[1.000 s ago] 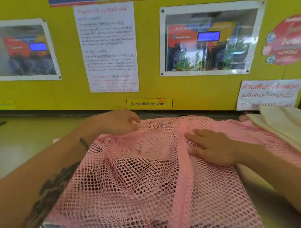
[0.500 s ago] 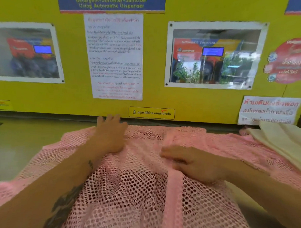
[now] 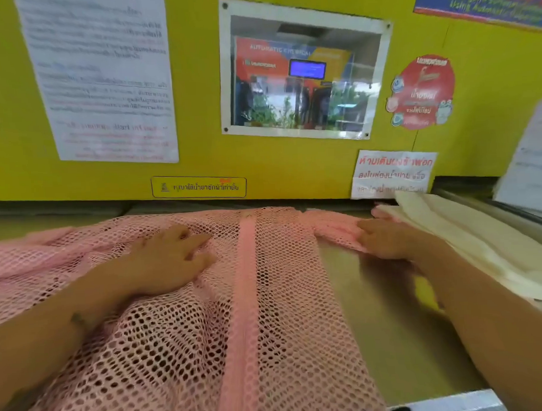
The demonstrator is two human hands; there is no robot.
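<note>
Pink mesh bag (image 3: 188, 346) being smoothed: the left hand (image 3: 170, 258), flat with fingers spread, anchors the netting, and the right hand (image 3: 387, 241), flat though blurred, should sweep its bunched edge outward evenly.

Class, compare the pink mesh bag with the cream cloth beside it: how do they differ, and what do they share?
The pink mesh bag is open netting with holes; the cream cloth is solid. The pink mesh bag lies spread across the middle; the cream cloth lies folded at the right. Both rest on the counter.
</note>
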